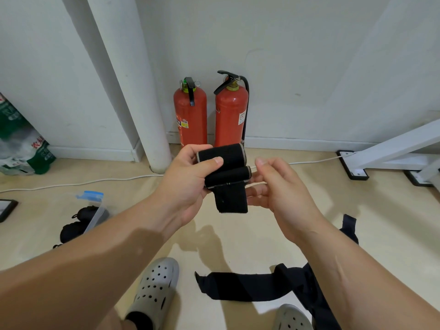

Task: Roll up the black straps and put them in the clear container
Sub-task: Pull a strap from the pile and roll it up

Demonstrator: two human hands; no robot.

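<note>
My left hand (190, 184) grips a partly rolled black strap (226, 172) held up at chest height, thumb pressed on its upper roll; a short flat end hangs down below. My right hand (278, 186) is beside the strap's right edge, fingers loosely curled, fingertips near or touching the roll's end. More black straps (252, 285) lie unrolled on the floor near my feet, trailing off to the right. The clear container (95, 210) with a blue-trimmed rim lies on the floor at left, with rolled black items (73, 228) in and next to it.
Two red fire extinguishers (209, 115) stand against the wall ahead. A white pipe (142, 103) rises at left, a white cable (78, 182) crosses the floor, a white frame with black feet (357, 170) is at right. A green-white bag (21, 144) sits far left. Grey clogs (157, 289) are on my feet.
</note>
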